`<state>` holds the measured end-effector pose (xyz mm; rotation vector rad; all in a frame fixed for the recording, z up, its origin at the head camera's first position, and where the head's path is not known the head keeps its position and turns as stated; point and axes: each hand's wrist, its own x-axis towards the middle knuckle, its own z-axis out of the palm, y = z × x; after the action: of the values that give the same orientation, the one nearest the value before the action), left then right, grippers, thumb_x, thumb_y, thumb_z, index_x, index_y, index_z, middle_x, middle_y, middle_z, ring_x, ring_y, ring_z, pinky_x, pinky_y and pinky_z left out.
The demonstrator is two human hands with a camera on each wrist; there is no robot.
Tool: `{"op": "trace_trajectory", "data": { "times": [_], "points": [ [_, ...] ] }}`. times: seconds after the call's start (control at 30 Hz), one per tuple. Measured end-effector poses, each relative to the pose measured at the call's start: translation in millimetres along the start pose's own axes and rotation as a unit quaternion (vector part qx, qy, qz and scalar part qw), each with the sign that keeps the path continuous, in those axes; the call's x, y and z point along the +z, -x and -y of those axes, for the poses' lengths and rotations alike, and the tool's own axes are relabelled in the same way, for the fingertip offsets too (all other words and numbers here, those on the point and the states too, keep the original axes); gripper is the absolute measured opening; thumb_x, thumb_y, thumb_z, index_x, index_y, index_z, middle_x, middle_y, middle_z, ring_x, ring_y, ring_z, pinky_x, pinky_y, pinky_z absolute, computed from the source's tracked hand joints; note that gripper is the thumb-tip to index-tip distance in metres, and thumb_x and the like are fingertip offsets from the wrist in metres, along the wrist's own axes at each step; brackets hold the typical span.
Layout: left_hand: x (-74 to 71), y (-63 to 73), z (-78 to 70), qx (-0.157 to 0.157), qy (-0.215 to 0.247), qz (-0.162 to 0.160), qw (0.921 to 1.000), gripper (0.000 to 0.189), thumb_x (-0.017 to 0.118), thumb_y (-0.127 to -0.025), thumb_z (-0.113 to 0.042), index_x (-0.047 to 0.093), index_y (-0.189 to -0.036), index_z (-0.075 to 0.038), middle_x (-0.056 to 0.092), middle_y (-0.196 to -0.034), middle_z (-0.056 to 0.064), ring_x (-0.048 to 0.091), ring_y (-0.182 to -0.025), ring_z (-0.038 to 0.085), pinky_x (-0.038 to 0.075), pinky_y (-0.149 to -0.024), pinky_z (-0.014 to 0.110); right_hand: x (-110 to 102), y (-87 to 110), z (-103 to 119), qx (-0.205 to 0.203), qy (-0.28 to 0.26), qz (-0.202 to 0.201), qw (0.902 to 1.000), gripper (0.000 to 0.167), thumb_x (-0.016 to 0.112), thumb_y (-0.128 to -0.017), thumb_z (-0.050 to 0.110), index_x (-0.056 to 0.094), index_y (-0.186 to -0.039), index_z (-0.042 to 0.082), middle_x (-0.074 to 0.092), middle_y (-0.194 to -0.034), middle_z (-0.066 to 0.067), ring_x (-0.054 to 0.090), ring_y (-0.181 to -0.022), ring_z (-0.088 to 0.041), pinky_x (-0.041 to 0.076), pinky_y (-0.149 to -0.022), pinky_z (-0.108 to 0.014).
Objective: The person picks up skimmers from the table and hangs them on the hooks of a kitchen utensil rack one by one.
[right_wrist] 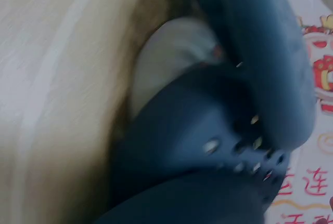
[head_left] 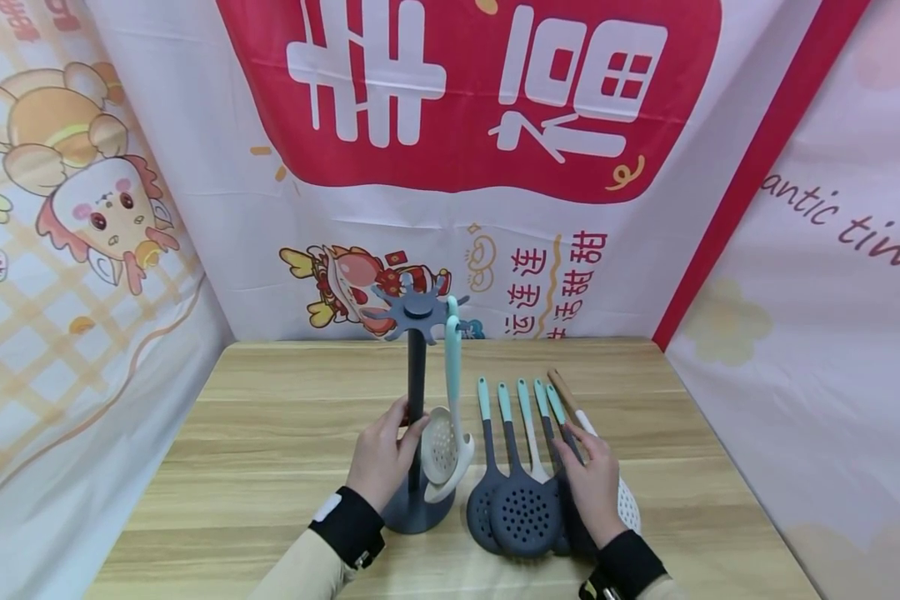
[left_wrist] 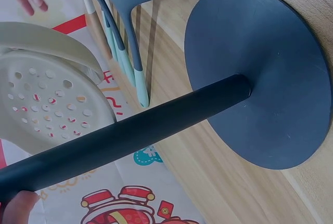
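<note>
My left hand (head_left: 381, 450) grips the dark pole (head_left: 416, 400) of a utensil stand, and in the left wrist view its thumb tip shows against the pole. Hooks ring the stand's top (head_left: 418, 310); its round base (left_wrist: 260, 78) rests on the table. From one side hang a cream slotted spoon (head_left: 439, 446) and a cream ladle (head_left: 461, 467) with mint handles. My right hand (head_left: 594, 479) is over the right end of a row of utensils, fingers loosely bent beside a dark mint-handled utensil (head_left: 562, 412). Its head is partly hidden under that hand.
A dark slotted skimmer (head_left: 527, 517) and a dark slotted turner (head_left: 483, 504) lie side by side, with a white-necked utensil (head_left: 531, 433) among them. A wooden-handled white skimmer (head_left: 628, 504) lies farthest right. A printed cloth (head_left: 435, 217) hangs behind the wooden table (head_left: 270, 433).
</note>
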<state>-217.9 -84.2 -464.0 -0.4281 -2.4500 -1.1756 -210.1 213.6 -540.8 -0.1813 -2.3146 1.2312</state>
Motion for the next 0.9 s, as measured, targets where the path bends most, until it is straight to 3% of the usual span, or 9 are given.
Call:
{"op": "trace_trajectory", "data": {
  "times": [0.13,0.4,0.67,0.9],
  "points": [
    [-0.5,-0.6,-1.4,0.0,0.0,0.0,1.0,0.02,0.063,-0.097,-0.02,0.06,-0.113,-0.008,0.072,-0.096,0.008,0.072,-0.094,0.027,0.063,-0.069,0.034,-3,-1.1,-15,0.006,0.029,-0.011,0.9995,0.037,0.078,-0.085,0.011,0.069,-0.119,-0.001,0.07,-0.116,-0.02,0.059,-0.113,-0.039,0.046,-0.097,-0.053],
    [0.1,-0.4,-1.0,0.003,0.002,-0.003,1.0,0.019,0.063,-0.098,-0.019,0.061,-0.112,-0.008,0.072,-0.096,0.008,0.072,-0.093,0.027,0.063,-0.069,0.034,-11,-2.9,-41,0.083,0.053,0.016,0.995,0.043,0.071,-0.091,0.016,0.061,-0.129,-0.001,0.063,-0.128,-0.023,0.052,-0.118,-0.038,0.042,-0.099,-0.051],
    [0.9,0.1,-0.7,-0.002,0.003,-0.001,1.0,0.018,0.063,-0.098,-0.02,0.061,-0.111,-0.008,0.072,-0.095,0.008,0.072,-0.092,0.026,0.063,-0.068,0.033,-17,-4.4,-49,0.097,0.068,0.016,0.9928,0.044,0.072,-0.091,0.014,0.06,-0.128,-0.006,0.061,-0.128,-0.029,0.053,-0.12,-0.044,0.042,-0.102,-0.058],
    [1.5,0.2,0.0,0.008,-0.001,-0.007,0.9999,0.018,0.063,-0.098,-0.019,0.062,-0.11,-0.006,0.072,-0.093,0.007,0.072,-0.091,0.026,0.063,-0.067,0.031,-18,-3.7,-49,0.099,0.079,0.006,0.992,0.045,0.073,-0.09,0.014,0.061,-0.127,-0.007,0.062,-0.125,-0.03,0.057,-0.114,-0.045,0.047,-0.094,-0.057]
  ]
}}
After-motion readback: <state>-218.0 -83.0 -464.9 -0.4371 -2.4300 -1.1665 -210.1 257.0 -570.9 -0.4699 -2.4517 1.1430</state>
